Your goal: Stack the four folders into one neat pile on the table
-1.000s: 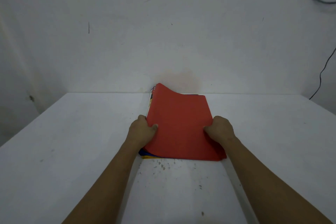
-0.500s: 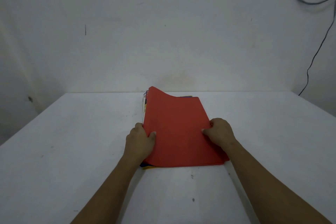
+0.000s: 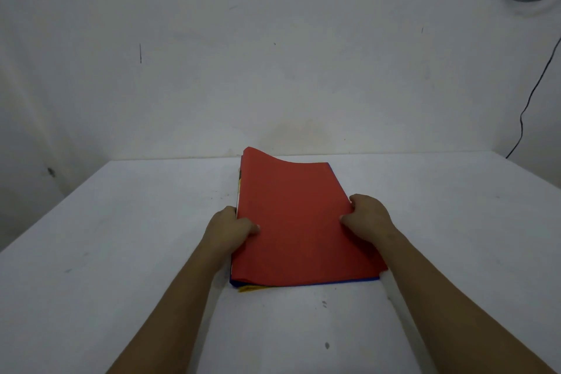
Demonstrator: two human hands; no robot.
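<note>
On bare table point(image 3: 121, 252), hands point(image 3: 230, 231) gripping pile point(image 3: 297, 222) side edges.

The red folder point(image 3: 300, 222) covers the pile; only slivers of a blue folder point(image 3: 349, 281) and a yellow folder point(image 3: 247, 288) peek out along the desk's near side.

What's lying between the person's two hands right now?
In the head view, the red folder spans the whole gap between the left hand and the right hand. It tops the pile; blue and yellow edges peek out beneath it.
</note>
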